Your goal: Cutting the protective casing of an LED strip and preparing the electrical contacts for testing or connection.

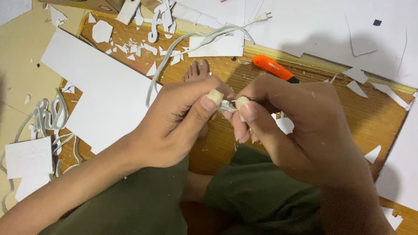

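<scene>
White cable (174, 52) is being worked at its free end: the tip is pinched between thumb and forefinger of the left hand (183, 117), and a thin bare strand that glints like copper is nipped between the fingertips of the right hand (300, 126). Both grips are pressed tight on that small end piece, which is held in the air above the lap, just over the wooden board (374, 117). From the left hand the cable is seen to run up across the board to a two-pin plug (263, 17) lying on a white sheet.

As a judgement, the insulation at the tip appears to be stripped already, since metal is exposed; whether the strand is being twisted, separated or pulled cannot be told. No joint or fitting is seen at the end, so any connection seems yet to be made.

An orange utility knife (275, 68) is left lying on the board beyond the hands, untouched. White foam-board sheets (100, 87) and scraps are scattered around, and more white cable (48, 117) is heaped at the left.
</scene>
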